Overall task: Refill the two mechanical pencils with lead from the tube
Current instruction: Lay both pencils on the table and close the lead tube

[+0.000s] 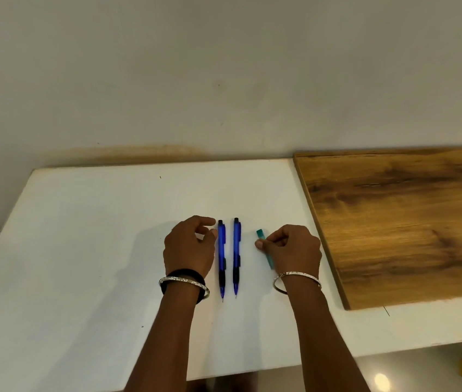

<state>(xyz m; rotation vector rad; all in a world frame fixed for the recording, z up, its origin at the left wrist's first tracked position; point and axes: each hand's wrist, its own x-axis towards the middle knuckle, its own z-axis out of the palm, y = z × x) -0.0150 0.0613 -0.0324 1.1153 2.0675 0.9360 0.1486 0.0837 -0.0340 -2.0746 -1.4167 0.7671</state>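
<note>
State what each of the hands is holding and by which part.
Right hand pinches the green lead tube around its middle, still on the table. Left hand holds nothing, beside the left pencil.

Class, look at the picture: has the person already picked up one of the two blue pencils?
No. Both pencils lie flat on the white table, and the left hand beside them grips neither.

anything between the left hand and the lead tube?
Head view: both blue pencils lie side by side between the left hand and the lead tube: left pencil, right pencil. Otherwise bare white table.
</note>
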